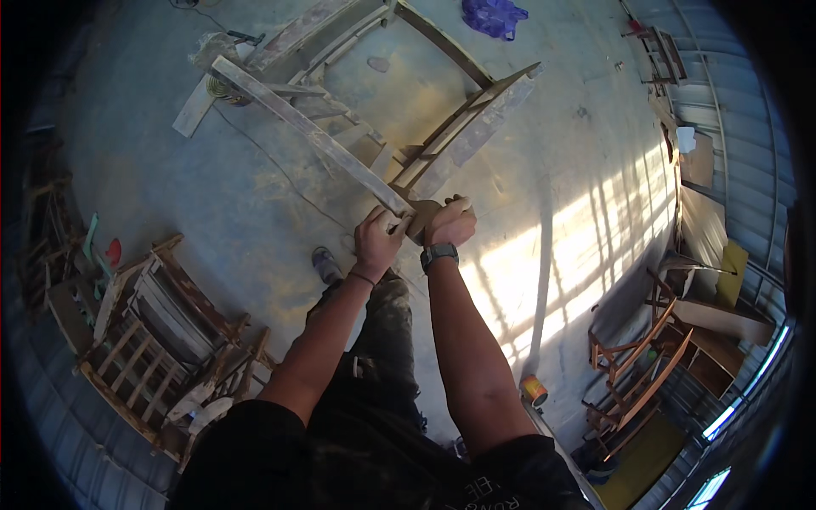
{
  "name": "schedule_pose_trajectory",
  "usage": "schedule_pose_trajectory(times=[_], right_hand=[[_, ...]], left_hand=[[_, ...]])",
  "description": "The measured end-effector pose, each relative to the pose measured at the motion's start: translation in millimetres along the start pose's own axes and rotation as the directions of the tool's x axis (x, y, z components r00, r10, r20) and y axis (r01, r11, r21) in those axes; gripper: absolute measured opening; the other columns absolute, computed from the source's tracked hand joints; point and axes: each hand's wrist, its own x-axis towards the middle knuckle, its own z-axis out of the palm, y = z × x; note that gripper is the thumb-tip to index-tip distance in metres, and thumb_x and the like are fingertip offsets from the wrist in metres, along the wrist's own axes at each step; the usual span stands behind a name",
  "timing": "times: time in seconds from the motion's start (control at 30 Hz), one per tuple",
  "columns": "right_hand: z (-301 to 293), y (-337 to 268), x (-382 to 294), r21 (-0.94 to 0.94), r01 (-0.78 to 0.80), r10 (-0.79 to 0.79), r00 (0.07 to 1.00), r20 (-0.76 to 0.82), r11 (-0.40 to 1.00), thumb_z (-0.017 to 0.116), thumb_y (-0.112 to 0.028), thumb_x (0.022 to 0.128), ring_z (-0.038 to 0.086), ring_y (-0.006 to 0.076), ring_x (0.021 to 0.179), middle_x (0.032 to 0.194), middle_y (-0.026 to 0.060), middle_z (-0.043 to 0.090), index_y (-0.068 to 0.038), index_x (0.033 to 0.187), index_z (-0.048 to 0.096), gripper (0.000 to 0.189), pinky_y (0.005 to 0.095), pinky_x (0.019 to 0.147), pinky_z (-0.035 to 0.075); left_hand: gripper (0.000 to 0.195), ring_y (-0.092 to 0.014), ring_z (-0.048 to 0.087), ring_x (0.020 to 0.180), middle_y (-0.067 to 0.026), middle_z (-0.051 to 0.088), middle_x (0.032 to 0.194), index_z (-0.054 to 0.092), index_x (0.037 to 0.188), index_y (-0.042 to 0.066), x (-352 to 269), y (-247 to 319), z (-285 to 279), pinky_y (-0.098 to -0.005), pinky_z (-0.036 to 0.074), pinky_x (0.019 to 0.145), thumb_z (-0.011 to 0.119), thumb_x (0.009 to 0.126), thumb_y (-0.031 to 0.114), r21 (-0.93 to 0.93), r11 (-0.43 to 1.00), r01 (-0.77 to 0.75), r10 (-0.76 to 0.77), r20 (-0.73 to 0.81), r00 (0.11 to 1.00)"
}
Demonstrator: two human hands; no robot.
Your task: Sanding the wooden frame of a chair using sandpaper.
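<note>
In front of me stands a wooden furniture frame with pale, patchy rails. My left hand is closed at the near end of its long top rail, thumb and fingers bent around the corner. Whether those fingertips also pinch the brown sheet beside them is hard to make out. A brown flexible sheet, apparently sandpaper, lies against that corner. My right hand is curled onto the sheet's right side, with a watch on the wrist.
A cable crosses the floor left of the frame. Beyond it lies a purple plastic bag. Wooden chair frames are piled at lower left; more furniture stands along the right wall. An orange-yellow can sits near my right elbow.
</note>
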Motion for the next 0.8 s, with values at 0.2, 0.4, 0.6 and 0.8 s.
schedule_pose_trajectory(times=[0.2,0.4,0.6,0.8], right_hand=[[-3,0,2,-0.012,0.013,-0.013,1.000,-0.001,1.000,0.046,-0.033,0.102,0.073,0.0382,0.085,0.086,0.0199,0.076,0.003,0.094,0.076,0.048,0.0467,0.081,0.053],[3,5,2,-0.007,0.029,-0.029,1.000,-0.001,1.000,0.045,-0.033,0.102,0.073,0.0392,0.087,0.087,0.0207,0.075,0.002,0.096,0.076,0.047,0.0474,0.081,0.054],[2,12,2,0.013,0.023,-0.023,1.000,0.001,1.000,0.045,-0.032,0.102,0.073,0.0372,0.085,0.085,0.0201,0.076,0.003,0.094,0.076,0.047,0.0462,0.081,0.054],[3,6,7,-0.008,0.051,-0.052,0.999,-0.017,0.999,0.045,-0.032,0.101,0.073,0.0366,0.085,0.086,0.0201,0.076,0.003,0.096,0.076,0.047,0.0461,0.081,0.054]], left_hand=[[0.021,-0.037,0.064,0.069,-0.0156,0.063,0.076,0.066,0.074,0.002,1,2,8,-0.0423,0.049,0.060,0.083,0.080,0.012,-0.027,0.999,0.039,-0.040,-0.014,0.999],[0.023,-0.041,0.065,0.076,-0.0179,0.066,0.082,0.066,0.079,0.001,2,-4,9,-0.0453,0.051,0.066,0.082,0.081,0.018,0.005,0.998,0.061,-0.061,-0.017,0.998],[0.018,-0.036,0.068,0.075,-0.0153,0.068,0.083,0.070,0.081,0.001,-7,-6,1,-0.0405,0.053,0.066,0.083,0.079,0.013,-0.017,0.999,0.032,-0.032,0.007,0.999],[0.019,-0.037,0.067,0.074,-0.0151,0.067,0.081,0.068,0.078,0.002,6,-1,7,-0.0420,0.053,0.065,0.083,0.080,0.014,0.031,0.999,0.011,-0.012,0.045,0.999]])
